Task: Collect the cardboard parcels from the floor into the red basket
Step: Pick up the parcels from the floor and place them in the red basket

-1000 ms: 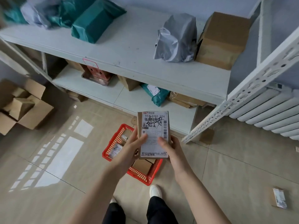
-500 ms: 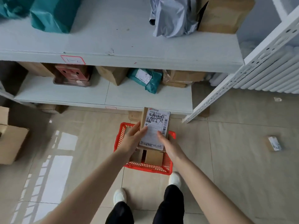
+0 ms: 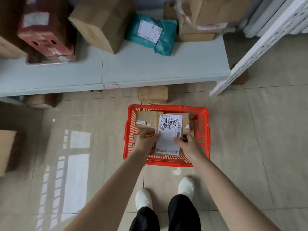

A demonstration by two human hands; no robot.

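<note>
Left hand (image 3: 145, 141), right hand (image 3: 188, 145), parcel (image 3: 169, 130) between, over basket (image 3: 205, 130)

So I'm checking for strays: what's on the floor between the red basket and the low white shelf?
In the head view, one flat cardboard parcel lies on the tiles between the red basket and the low white shelf, partly tucked under the shelf edge.

The basket (image 3: 166, 161) sits on the floor just beyond the person's 2 shoes (image 3: 186, 185), near of the low shelf (image 3: 150, 70). In it lie cardboard parcels (image 3: 145, 120); above them both hands hold a labelled parcel (image 3: 169, 130), the left hand (image 3: 146, 142) at its left edge, the right hand (image 3: 189, 145) at its right. On the shelf, left to right: a printed carton (image 3: 45, 39), a cardboard box (image 3: 100, 25), a poly mailer (image 3: 153, 34), stacked boxes (image 3: 205, 19). A padded envelope (image 3: 152, 95) lies under the shelf edge, just beyond the basket.
</note>
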